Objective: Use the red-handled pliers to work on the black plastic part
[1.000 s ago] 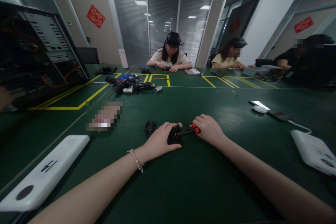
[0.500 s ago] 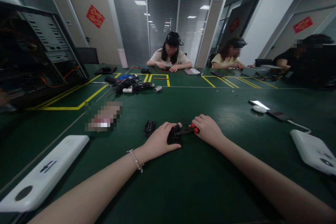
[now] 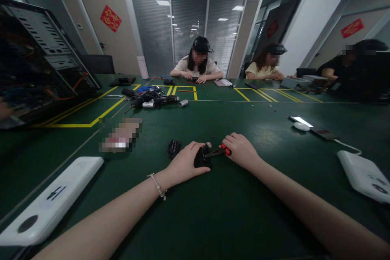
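My left hand [image 3: 189, 160] is wrapped round a small black plastic part [image 3: 201, 160] and steadies it on the green table [image 3: 243, 211]. In my right hand [image 3: 242, 148] is a pair of red-handled pliers [image 3: 226, 149], the fingers closed round the grips. The dark jaws point left and reach the black part; whether they grip something there is too small to tell. Just left of my left hand lies another black part [image 3: 174, 148].
A white device [image 3: 61, 195] marked in black lies at left, another [image 3: 364, 174] at right. Tools and cables [image 3: 149, 97] are heaped farther back. An opened computer case [image 3: 48, 48] stands at left. Several people sit beyond; one [image 3: 198, 65] faces me.
The computer case at far left has tilted and shifted left. My hands, the pliers and the black part stay almost in place.
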Demonstrator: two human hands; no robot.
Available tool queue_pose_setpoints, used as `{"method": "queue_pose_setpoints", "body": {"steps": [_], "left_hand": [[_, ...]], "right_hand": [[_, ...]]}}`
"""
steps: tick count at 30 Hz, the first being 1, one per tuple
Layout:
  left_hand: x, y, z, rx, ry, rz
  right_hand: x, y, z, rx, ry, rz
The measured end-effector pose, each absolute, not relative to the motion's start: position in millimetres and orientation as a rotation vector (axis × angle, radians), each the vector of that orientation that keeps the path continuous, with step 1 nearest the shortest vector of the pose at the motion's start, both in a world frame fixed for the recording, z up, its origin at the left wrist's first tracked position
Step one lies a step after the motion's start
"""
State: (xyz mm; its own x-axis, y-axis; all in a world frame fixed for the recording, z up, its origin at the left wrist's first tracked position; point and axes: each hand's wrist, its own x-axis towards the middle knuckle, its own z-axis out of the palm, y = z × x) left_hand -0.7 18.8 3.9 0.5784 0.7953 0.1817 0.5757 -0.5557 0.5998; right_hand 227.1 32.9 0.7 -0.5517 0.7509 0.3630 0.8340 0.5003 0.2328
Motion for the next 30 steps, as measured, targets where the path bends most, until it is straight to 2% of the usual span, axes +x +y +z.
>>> {"method": "queue_pose_setpoints", "body": {"steps": [30], "left_hand": [[-1.3, 17.5, 4.9, 2.334, 1.107, 0.605]], "right_hand": [[226.5, 32.8, -0.1, -1.392, -2.516, -0.595]]}}
